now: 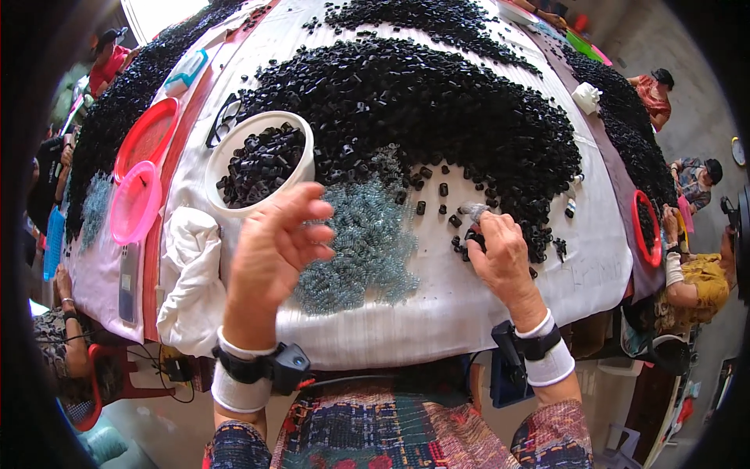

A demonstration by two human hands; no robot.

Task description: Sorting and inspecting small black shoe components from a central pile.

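My left hand (273, 254) is raised beside the white bowl (305, 176), its curled fingers apart and slightly blurred, with nothing visible in them. The bowl holds small black cylindrical plastic parts (266, 160). Just right of that hand lies a heap of small, clear bluish coil-like pieces (355, 250). My right hand (500, 254) is bent down over loose black parts at the near edge of the big black pile (437, 109). A blurred greyish tip shows at its fingertips. Whatever lies between thumb and fingers is hidden.
A white cloth (190, 270) lies left of the heap. Eyeglasses (224, 121) rest behind the bowl. Red (148, 137) and pink (134, 205) baskets stand on the left table. Other people work at both sides, one near a red basket (645, 228) on the right.
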